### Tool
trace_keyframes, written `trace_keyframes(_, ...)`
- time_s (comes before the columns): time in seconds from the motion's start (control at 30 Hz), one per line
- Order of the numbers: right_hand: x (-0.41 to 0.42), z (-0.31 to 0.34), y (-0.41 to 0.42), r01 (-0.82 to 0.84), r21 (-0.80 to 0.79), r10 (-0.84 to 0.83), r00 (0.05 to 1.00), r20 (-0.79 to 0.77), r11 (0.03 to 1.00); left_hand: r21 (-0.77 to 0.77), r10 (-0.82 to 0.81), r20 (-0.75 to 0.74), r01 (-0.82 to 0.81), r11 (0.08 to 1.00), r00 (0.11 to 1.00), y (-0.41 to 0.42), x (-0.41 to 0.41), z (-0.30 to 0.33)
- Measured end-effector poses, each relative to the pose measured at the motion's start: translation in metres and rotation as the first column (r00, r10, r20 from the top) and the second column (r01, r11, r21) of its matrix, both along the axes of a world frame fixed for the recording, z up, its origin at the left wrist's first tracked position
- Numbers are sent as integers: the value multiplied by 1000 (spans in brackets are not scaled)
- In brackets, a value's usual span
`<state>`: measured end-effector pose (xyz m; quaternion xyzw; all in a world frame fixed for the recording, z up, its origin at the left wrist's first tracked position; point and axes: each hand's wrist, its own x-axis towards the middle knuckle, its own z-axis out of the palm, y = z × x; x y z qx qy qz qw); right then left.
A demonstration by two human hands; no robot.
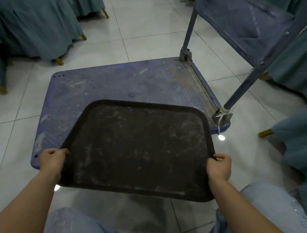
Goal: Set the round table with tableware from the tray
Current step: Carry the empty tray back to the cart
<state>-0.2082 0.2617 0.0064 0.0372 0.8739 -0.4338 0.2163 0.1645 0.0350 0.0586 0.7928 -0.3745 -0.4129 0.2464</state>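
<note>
A dark, scuffed serving tray (139, 148) with nothing on it is held level above the near part of a blue platform trolley (103, 86). The left hand (52, 160) has its grip clamped on the tray's left edge, the right hand (219, 167) on its right edge. Teal-covered chairs (33, 16) stand on the tiled floor (147, 20) at far left and right.
</note>
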Motion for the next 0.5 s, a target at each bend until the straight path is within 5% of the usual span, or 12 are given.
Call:
trace_keyframes(0.27, -15, -14, 13, -269, 266, 250, 963, 103, 926, 84, -309, 160, 299, 950, 937, -14, -10, -27)
trace_keyframes(0.5, -21, -28, 30, -445, 407, 410, 895, 177, 798, 66, -351, 209, 345, 936, 913, -22, -22, -55)
